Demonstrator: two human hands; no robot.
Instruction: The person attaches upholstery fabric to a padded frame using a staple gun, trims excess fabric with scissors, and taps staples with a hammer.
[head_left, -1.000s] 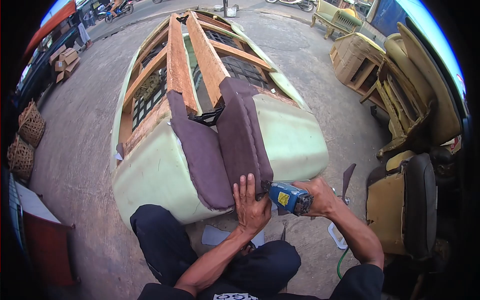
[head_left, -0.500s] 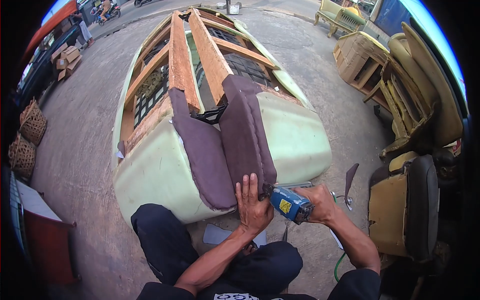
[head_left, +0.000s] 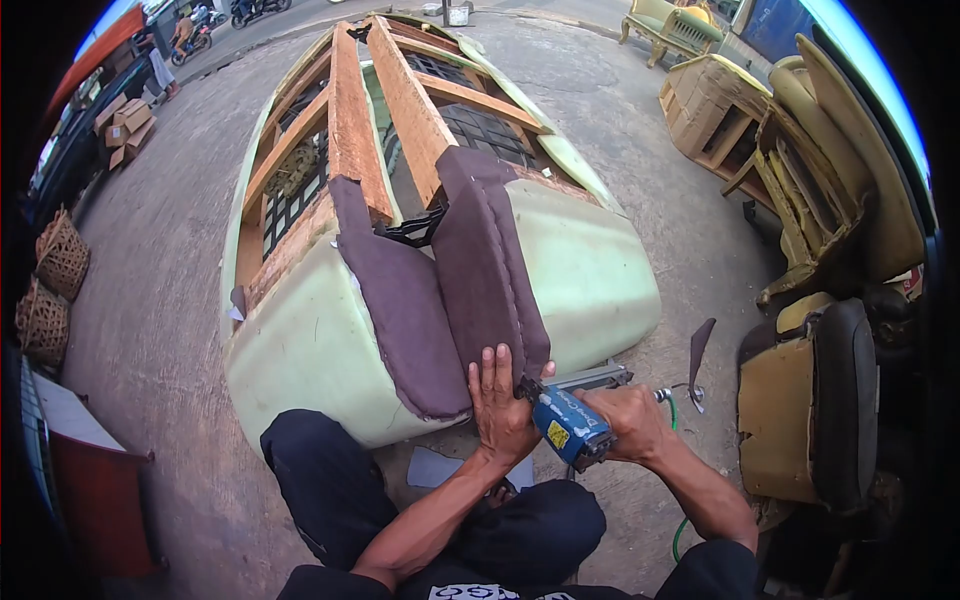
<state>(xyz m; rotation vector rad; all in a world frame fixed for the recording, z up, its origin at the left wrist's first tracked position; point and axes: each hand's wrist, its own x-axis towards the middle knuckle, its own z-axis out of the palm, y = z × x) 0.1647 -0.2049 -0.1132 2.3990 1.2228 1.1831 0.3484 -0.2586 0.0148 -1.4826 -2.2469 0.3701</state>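
My right hand (head_left: 628, 424) is wrapped around a blue pneumatic staple gun (head_left: 570, 425). The gun's nose meets the near edge of the dark purple fabric (head_left: 480, 265), right beside my left hand. Pressed flat on that fabric, with its fingers stretched out, is my left hand (head_left: 500, 410). The fabric covers two facing inner panels at the near end of an upholstery frame (head_left: 390, 130). Pale green foam (head_left: 585, 265) pads the frame on both sides. The gun's tip is partly hidden, so I cannot tell exactly where it touches.
A green air hose (head_left: 676, 535) runs down beside my right arm. A purple fabric scrap (head_left: 699, 350) lies on the concrete. Old chair parts (head_left: 805, 410) stand at the right. Woven baskets (head_left: 62, 252), cardboard boxes (head_left: 127, 128) and a red cabinet (head_left: 100, 480) are at the left.
The staple gun has shifted slightly left and tilted, showing more of its magazine. My left hand keeps its place on the fabric. The whole view has shifted slightly.
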